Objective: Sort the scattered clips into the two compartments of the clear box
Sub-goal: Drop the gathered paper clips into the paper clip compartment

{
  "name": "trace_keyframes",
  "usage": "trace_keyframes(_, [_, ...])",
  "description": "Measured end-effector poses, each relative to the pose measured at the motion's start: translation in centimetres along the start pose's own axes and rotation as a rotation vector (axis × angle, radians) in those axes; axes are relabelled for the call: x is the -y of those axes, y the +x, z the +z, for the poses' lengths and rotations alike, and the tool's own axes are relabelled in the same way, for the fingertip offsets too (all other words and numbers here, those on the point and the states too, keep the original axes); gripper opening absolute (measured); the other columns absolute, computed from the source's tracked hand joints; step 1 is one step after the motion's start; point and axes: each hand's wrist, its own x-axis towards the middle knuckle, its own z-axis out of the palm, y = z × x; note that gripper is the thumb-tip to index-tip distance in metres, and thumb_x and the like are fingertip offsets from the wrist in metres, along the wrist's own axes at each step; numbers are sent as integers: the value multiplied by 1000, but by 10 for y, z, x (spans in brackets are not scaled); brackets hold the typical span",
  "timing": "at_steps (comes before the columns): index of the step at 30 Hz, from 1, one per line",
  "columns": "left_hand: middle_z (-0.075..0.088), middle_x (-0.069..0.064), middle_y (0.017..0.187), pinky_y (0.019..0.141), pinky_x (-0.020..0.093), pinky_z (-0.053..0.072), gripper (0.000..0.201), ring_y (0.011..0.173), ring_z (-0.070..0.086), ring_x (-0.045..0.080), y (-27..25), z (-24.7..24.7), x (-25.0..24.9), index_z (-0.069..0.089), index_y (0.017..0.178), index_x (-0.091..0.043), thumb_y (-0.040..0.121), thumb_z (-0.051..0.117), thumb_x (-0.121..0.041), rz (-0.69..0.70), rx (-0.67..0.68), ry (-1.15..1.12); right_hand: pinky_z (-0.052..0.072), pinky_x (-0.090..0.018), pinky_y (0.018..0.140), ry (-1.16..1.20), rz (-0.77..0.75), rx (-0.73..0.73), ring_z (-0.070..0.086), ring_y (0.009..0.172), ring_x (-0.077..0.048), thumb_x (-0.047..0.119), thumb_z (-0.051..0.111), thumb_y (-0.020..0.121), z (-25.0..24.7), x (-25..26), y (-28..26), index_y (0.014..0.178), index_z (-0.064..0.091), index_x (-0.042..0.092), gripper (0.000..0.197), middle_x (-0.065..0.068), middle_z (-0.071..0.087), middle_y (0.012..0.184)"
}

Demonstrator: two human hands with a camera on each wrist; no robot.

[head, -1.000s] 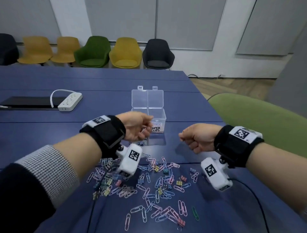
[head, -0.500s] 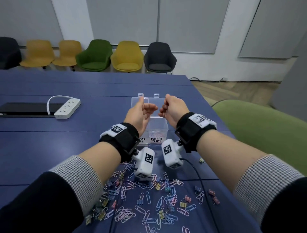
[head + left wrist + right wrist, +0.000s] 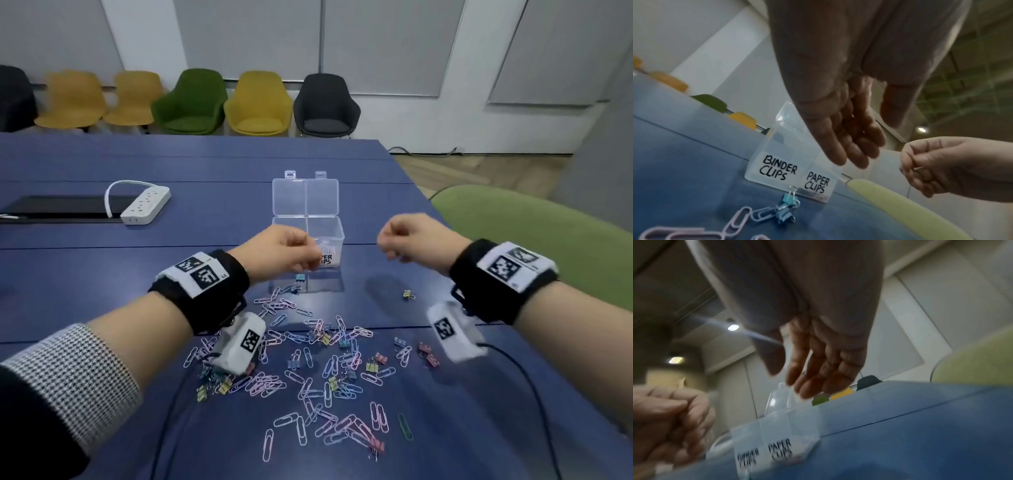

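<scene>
Left hand (image 3: 279, 255) is raised above the table in front of the box's left half, fingers curled in toward the palm. Head view suggests a loose fist. Left wrist view shows the fingers (image 3: 849, 142) only half bent with a glint of metal between them; cannot tell whether that is a clip in its grip.

Right hand (image 3: 416, 241) is also raised, to the right of the box and apart from it, fingers curled. Head view does not show any contents. Left wrist view catches that hand (image 3: 945, 165) from the side with a thin metallic piece sticking out between thumb and fingers, so it pinches something small, likely a clip; too small to tell which kind. Right wrist view is motion-blurred and shows only its bent fingers (image 3: 818, 373).

Clear plastic two-compartment box (image 3: 325, 233) sits on the blue table (image 3: 102, 274) at centre, hinged lid open and leaning toward the far side. Head view shows only part of a label; left wrist view reads both: BINDER CLIPS on the left, PAPER CLIPS on the right.

Pastel paper clips (image 3: 308, 387) and small coloured binder clips lie scattered on the near side of the box. One yellow binder clip (image 3: 408, 294) lies alone to the right. Blue binder clip (image 3: 789, 198) sits just beside the box front.

Far left: white power strip (image 3: 145, 204).
</scene>
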Motion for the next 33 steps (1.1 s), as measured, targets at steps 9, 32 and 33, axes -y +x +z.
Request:
trace_keyframes(9, [60,-4,119,92,31,49,42,106,57,15,-13,55,-21,60,119,-22,78,71,-23,89,388,904,37,-18,80,-804,-172,450,53,102,-15,10,61,79,16,-16,-85,108,67,23,32,7,45,100])
trace_keyframes(32, [70,6,109,75,25,43,30,103,63,25,-17,99,-25,70,110,-11,80,68,-5,127,320,1199,39,-33,69,-1045,32,289,50,83,-30,3,50,87,64,-6,-97,100,61,2,17,-17,59,96])
trace_keyframes(33, [71,7,108,75,25,44,28,102,64,26,-16,100,-26,71,107,-11,80,67,-5,128,312,1208,39,-33,68,-1057,38,288,52,83,-31,2,49,87,66,-4,-98,96,59,2,13,-17,59,92])
